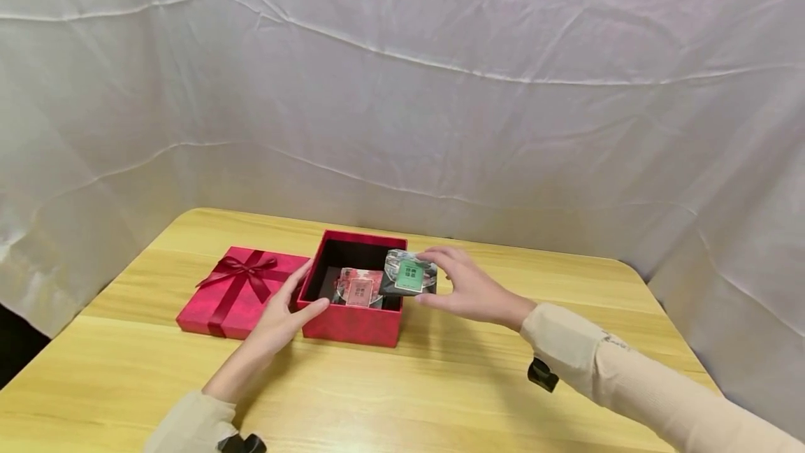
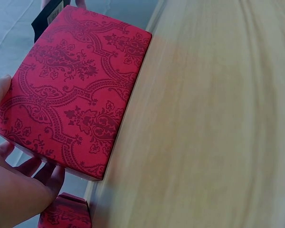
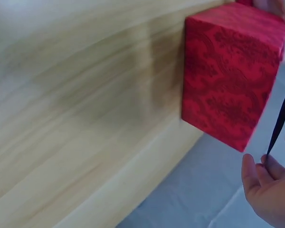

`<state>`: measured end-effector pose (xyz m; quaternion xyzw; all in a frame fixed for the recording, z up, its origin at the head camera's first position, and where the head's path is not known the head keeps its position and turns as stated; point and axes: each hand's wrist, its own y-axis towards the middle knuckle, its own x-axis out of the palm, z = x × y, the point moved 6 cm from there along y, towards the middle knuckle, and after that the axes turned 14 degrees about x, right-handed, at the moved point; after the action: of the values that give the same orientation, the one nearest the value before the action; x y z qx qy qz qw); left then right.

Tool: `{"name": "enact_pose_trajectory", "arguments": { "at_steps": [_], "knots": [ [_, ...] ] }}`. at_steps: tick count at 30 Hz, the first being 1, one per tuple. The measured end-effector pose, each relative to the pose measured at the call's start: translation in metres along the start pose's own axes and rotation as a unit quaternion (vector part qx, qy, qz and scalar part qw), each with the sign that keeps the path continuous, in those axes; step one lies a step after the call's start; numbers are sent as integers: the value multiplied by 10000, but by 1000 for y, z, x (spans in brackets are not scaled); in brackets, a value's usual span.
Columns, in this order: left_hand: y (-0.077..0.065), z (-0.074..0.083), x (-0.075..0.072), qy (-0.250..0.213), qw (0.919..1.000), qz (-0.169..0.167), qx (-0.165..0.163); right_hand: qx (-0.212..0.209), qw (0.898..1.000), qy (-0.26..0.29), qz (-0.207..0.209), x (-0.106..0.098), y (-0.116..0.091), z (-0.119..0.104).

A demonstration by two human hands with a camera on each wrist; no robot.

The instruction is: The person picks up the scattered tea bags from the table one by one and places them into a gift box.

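A red patterned gift box (image 1: 352, 327) stands uncovered on the table, its inside black. At its left side, my left hand (image 1: 279, 320) grips the box, thumb at the front rim and fingers along the side; the left wrist view shows those fingers (image 2: 54, 178) against the wall. Inside the box lies a packet with a pink-red label (image 1: 360, 292). Above the right rim, my right hand (image 1: 470, 285) pinches a flat dark packet with a green label (image 1: 409, 275) by its right edge. Edge-on in the right wrist view, that packet (image 3: 281, 118) looks thin and black.
Left of the box lies its red lid (image 1: 233, 299), tied with a dark red ribbon bow (image 1: 242, 269). Everything stands on a light wooden table (image 1: 352, 397). Behind the table hangs a pale curtain (image 1: 402, 110).
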<state>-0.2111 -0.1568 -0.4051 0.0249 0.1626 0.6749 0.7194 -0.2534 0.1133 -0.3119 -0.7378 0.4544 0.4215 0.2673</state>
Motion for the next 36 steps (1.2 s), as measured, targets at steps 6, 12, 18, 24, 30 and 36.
{"name": "enact_pose_trajectory", "arguments": {
  "at_steps": [6,12,18,24,30,36],
  "knots": [
    [1,-2,1,-34,9999,68,121,200,9997,15,-140,7,-1,0],
    [1,-4,2,-35,9999,45,140,353,9992,137,-141,10,1,-3],
    [1,-3,1,-26,9999,63,116,452,9986,230,-152,12,5,-10],
    [0,-3,1,2,9999,67,104,507,9980,253,-267,17,12,-21],
    [-1,-2,1,-32,9999,86,118,520,9979,308,-248,19,20,-30],
    [-1,-1,1,5,9999,71,157,494,9977,378,-260,21,28,-34]
  ]
}}
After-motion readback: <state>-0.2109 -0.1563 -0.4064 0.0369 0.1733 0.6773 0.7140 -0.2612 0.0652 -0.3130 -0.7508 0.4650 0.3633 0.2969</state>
